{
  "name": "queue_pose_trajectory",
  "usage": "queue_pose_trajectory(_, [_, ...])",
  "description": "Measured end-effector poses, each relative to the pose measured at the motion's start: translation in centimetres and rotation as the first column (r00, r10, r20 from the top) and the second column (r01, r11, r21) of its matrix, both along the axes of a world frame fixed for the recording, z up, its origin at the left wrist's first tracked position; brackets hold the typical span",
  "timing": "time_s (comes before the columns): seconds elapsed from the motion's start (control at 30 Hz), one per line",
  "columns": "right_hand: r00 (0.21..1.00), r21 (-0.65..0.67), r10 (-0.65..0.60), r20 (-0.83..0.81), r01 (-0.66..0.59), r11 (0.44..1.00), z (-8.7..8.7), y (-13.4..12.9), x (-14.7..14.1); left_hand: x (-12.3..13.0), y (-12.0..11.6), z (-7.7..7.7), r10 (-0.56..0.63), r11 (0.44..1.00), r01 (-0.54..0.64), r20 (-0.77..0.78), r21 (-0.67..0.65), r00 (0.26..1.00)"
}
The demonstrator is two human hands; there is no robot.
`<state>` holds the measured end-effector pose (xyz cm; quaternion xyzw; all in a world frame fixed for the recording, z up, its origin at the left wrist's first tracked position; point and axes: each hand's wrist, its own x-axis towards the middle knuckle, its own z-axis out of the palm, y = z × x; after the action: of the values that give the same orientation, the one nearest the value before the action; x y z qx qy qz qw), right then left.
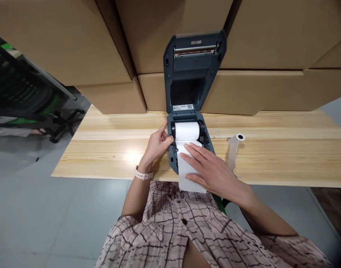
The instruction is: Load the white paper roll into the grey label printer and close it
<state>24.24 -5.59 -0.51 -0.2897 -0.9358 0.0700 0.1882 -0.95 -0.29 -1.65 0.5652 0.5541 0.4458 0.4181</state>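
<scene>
A dark grey label printer [173, 158] stands on the wooden table with its lid [184, 70] raised and tilted back. A white paper roll [187, 131] sits between black holders inside it. From the roll a paper strip [187, 178] runs toward me, past the printer's front and over the table edge. My left hand [157, 144] grips the printer's left side, thumb on the rim and index finger stretched along the wall. Fingers extended, my right hand [209, 167] lies flat on the paper strip, pressing it from above.
To the right, a small paper roll [240, 137] with a loose curled tail stands on the wooden table [282, 156]. Large cardboard boxes [259, 91] wall off the back, right behind the lid. An office chair base [64, 121] and part of another person are at the far left.
</scene>
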Motion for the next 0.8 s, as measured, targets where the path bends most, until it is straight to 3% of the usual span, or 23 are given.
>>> queue_pose_trajectory(0.47, [1.000, 0.045, 0.022, -0.004, -0.022, 0.999, -0.12, -0.49, 0.47, 0.28, -0.08, 0.19, 0.028, 0.999, -0.028, -0.002, -0.030, 1.000])
queue_pose_trajectory(0.8, [1.000, 0.003, 0.026, -0.015, -0.026, 1.000, -0.51, -0.76, 0.74, 0.33, -0.03, -0.05, 0.041, 0.999, -0.040, 0.029, -0.017, 0.999])
